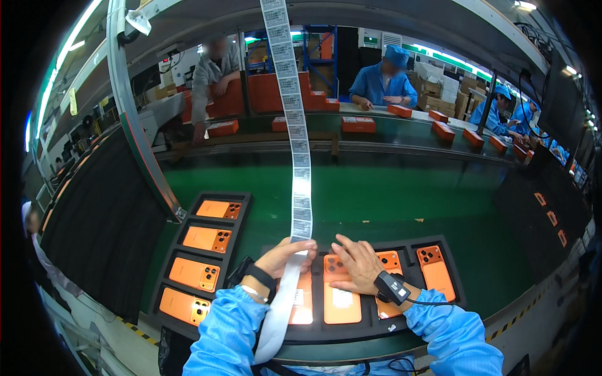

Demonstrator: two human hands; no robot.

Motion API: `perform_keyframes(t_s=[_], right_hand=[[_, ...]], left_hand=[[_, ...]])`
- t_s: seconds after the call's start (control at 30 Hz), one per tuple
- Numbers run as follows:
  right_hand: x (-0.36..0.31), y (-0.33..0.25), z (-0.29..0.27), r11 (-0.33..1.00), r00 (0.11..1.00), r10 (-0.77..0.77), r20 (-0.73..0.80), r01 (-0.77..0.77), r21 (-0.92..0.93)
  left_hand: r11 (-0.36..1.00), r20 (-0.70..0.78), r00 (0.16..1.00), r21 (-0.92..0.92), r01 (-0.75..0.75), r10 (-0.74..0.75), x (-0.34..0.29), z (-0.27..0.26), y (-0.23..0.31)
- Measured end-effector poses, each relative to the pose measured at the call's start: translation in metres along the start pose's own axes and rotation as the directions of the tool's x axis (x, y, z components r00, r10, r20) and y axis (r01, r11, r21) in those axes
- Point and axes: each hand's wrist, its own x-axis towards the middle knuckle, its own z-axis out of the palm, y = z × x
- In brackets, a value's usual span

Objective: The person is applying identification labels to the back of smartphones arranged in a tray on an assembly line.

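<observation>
A long strip of printed labels (291, 100) hangs down from above, and its blank white backing tail runs on toward my body. My left hand (279, 257) has the strip between thumb and fingers. My right hand (359, 266), fingers stretched and apart, hovers over or touches the phones in a dark foam tray (411, 271); contact cannot be made out. In that tray lie several orange phones; one phone (342, 310) carries a whitish patch, and the rightmost phone (436, 276) shows its cameras upward. My hands and the strip partly cover the others.
To the left, a second dark tray (237, 235) bears a column of orange phones (204, 238). Both trays rest on a green work surface (376, 188). A metal post (135, 119) rises at left. Beyond, orange boxes (358, 124) sit on a conveyor, with co-workers (384, 84) behind it.
</observation>
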Motion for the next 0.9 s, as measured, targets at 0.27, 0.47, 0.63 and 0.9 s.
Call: perform_keyframes(t_s=[0.27,0.47,0.63,0.9], right_hand=[[0.015,-0.052,-0.045,0.908,0.946,0.058,-0.318,0.083,0.412],[0.025,-0.077,-0.045,0.942,0.929,0.062,-0.364,0.067,0.330],[0.013,-0.076,-0.045,0.935,0.931,0.043,-0.363,0.091,0.344],[0.005,-0.081,-0.051,0.974,0.891,-0.094,-0.445,0.174,0.143]], left_hand=[[0.984,-0.007,0.999,0.178,-0.030,0.032,-0.054,0.037,0.008],[0.991,-0.084,0.996,0.133,0.013,-0.002,-0.076,0.069,-0.011],[0.994,-0.013,0.995,0.032,-0.101,0.102,-0.078,0.088,-0.022],[0.965,-0.272,0.945,-0.135,-0.227,0.184,-0.072,0.100,-0.041]])
